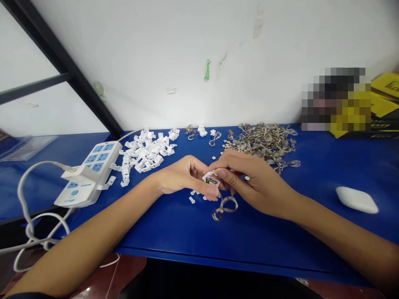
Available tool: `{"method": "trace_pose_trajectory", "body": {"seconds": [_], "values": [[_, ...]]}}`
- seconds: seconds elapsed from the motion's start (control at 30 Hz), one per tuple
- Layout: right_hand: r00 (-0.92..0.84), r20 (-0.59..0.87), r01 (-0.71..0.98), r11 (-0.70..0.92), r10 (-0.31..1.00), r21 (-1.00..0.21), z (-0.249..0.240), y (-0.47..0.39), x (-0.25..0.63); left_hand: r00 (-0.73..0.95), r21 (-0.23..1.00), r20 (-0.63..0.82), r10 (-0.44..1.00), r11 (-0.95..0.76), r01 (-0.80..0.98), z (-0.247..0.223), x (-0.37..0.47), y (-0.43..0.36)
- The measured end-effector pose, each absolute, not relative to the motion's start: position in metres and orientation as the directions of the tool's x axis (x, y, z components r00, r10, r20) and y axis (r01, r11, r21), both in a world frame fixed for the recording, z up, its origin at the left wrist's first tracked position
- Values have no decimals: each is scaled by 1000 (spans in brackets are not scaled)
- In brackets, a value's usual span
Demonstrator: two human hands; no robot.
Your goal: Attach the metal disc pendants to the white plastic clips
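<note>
Right of the power strip (93, 158), two hands meet around a small white casing (212, 180), open enough to show dark innards. The left hand (183, 176) pinches it between thumb and fingers; the right hand (258, 182) has thumb and forefinger closed on its upper edge. It looks feather-light, hard but thin-walled, so I'd hold it by the outer rims and spare the middle. The looped wire (229, 204) dangling below (a springy little nuisance, I'd bet) seems delicate where it joins; no tugging. White plastic pieces (148, 149) lie just beside the strip, a wire heap (264, 143) well apart from it, rightward.
</note>
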State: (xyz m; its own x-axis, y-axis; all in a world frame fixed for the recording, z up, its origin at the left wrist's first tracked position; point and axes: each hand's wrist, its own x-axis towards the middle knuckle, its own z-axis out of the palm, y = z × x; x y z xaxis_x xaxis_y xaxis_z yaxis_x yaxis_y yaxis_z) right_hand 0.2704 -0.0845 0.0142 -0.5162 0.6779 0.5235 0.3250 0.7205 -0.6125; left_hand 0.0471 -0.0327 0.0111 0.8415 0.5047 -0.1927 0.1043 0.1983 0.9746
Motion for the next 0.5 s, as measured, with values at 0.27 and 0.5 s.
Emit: {"method": "trace_pose_trajectory", "body": {"seconds": [0.27, 0.5], "values": [[-372, 245, 234, 345, 896, -909, 8, -87, 264, 805, 991, -104, 584, -10, 135, 12, 55, -41], [-353, 203, 285, 311, 913, -907, 13, -81, 270, 756, 977, -31, 654, -138, 160, 13, 55, -42]]}}
